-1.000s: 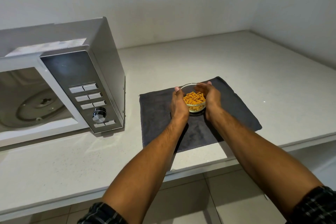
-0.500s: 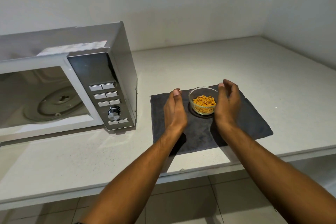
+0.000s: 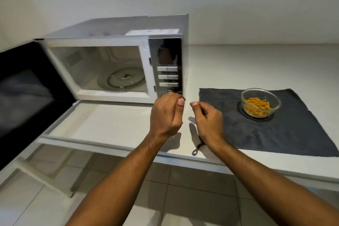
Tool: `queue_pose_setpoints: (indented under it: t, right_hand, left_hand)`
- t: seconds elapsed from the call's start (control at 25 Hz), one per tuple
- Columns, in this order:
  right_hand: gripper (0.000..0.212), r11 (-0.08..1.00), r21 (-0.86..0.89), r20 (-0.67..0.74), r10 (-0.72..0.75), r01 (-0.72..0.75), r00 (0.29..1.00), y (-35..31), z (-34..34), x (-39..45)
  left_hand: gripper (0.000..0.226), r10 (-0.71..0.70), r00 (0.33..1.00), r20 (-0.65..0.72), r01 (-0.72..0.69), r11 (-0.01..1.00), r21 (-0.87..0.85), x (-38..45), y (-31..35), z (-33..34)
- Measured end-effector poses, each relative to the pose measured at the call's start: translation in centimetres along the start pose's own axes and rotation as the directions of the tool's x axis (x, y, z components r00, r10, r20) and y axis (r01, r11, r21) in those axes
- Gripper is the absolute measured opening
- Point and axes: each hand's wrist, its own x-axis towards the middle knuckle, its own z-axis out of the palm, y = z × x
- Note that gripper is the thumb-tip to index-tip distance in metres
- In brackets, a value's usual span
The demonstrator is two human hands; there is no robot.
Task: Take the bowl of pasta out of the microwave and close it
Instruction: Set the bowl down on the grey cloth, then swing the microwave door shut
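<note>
A glass bowl of orange pasta stands on a dark grey cloth at the right of the counter. The silver microwave sits to its left with its black door swung wide open toward the left; the cavity holds only the glass turntable. My left hand hovers just in front of the control panel's lower corner, fingers loosely curled and holding nothing. Beside it, my right hand is over the cloth's left edge, also empty and loosely curled. Both hands are well left of the bowl.
The white counter runs to the wall behind and ends in a front edge near my wrists. A small loop on the cloth lies at that edge. Tiled floor shows below. The open door juts out past the counter's front at left.
Both hands have let go of the bowl and moved left, away from it, toward the microwave's front. The view has swung left, so the open door now shows.
</note>
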Motion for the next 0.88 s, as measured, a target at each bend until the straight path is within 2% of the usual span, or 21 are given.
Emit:
queue_pose_setpoints:
  t: [0.16, 0.28, 0.36, 0.44, 0.56, 0.72, 0.8, 0.88]
  right_hand:
    - [0.023, 0.997, 0.071, 0.191, 0.015, -0.029, 0.982, -2.5, 6.6, -2.0]
    - [0.028, 0.984, 0.141, 0.307, 0.063, -0.111, 0.95, -4.4, 11.2, -3.2]
    - [0.024, 0.962, 0.177, 0.419, 0.118, -0.208, 0.9, -6.2, 15.0, -4.2]
    - [0.024, 0.918, 0.181, 0.555, 0.202, -0.354, 0.807, -8.1, 18.6, -5.0]
    - [0.021, 0.803, 0.149, 0.721, 0.311, -0.577, 0.619, -10.3, 23.8, -5.9]
    - [0.018, 0.68, 0.026, 0.833, 0.39, -0.733, 0.392, -13.9, 31.1, -8.8]
    - [0.019, 0.644, -0.024, 0.851, 0.414, -0.765, 0.322, -15.3, 34.1, -10.8]
    - [0.018, 0.621, -0.053, 0.861, 0.425, -0.782, 0.279, -16.4, 35.6, -12.5]
  left_hand:
    - [0.036, 0.152, 0.987, 0.046, -0.158, 0.918, 0.364, -0.7, -4.1, -7.3]
    - [0.03, 0.163, 0.981, 0.109, -0.196, 0.824, 0.532, -0.4, -6.1, -12.2]
    - [0.029, 0.124, 0.983, 0.138, -0.184, 0.736, 0.652, 0.2, -7.6, -16.0]
    - [0.029, 0.062, 0.986, 0.157, -0.161, 0.63, 0.76, 1.4, -9.0, -19.5]
    - [0.032, -0.061, 0.99, 0.126, -0.082, 0.475, 0.876, 3.6, -10.8, -23.9]
    - [0.059, -0.204, 0.979, 0.027, 0.041, 0.323, 0.946, 5.6, -13.6, -30.3]
    - [0.063, -0.285, 0.958, -0.037, 0.111, 0.248, 0.962, 6.7, -14.5, -32.8]
    - [0.057, -0.371, 0.923, -0.107, 0.182, 0.173, 0.968, 7.8, -14.7, -34.1]
